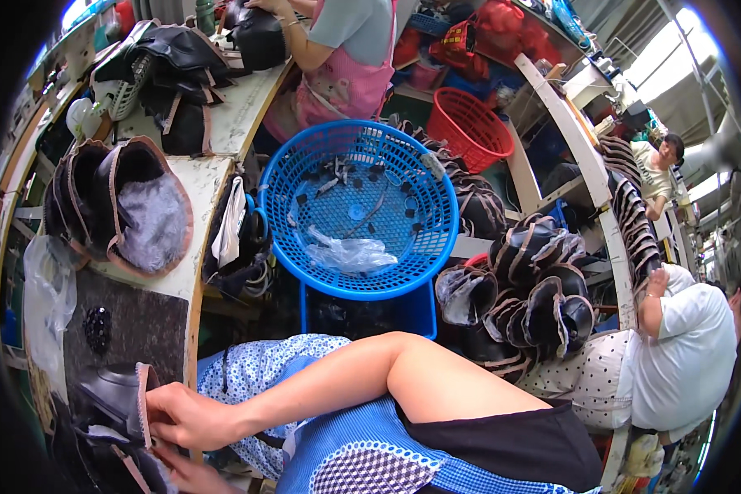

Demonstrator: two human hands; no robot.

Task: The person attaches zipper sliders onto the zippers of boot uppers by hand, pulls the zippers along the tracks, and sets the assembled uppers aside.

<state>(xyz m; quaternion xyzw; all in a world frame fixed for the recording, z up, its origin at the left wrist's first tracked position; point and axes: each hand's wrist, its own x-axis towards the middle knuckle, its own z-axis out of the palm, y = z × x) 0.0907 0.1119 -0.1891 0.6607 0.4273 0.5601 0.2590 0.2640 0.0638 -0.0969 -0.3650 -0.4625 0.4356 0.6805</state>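
Black upper (114, 399): near left, at the near end of the bench (210, 171), tilted, its pale tan edge (143, 402) facing the hands.
Right hand (191, 417): reaches across from the right; fingers curled nearly closed on the tan edge, some fingertips hidden by it.
Left hand (196, 475): just nearer than the right one; fingertips up by the low end of the edge. Mostly hidden, so can't tell how far open, or if it grips.
Second upper (132, 469): nearer still, just below the first; contact line unclear.
Edge step: looks like handling or positioning one upper by its rim, no tool visible in the fingers.
Next grip: would call for a steady right pinch and clear left purchase on the rim, without snagging the second upper.
Bench beyond: dark mat (152, 325), then lined uppers (153, 216) farther off.
Blue basket (358, 286): far side, right of bench, well apart from both hands.
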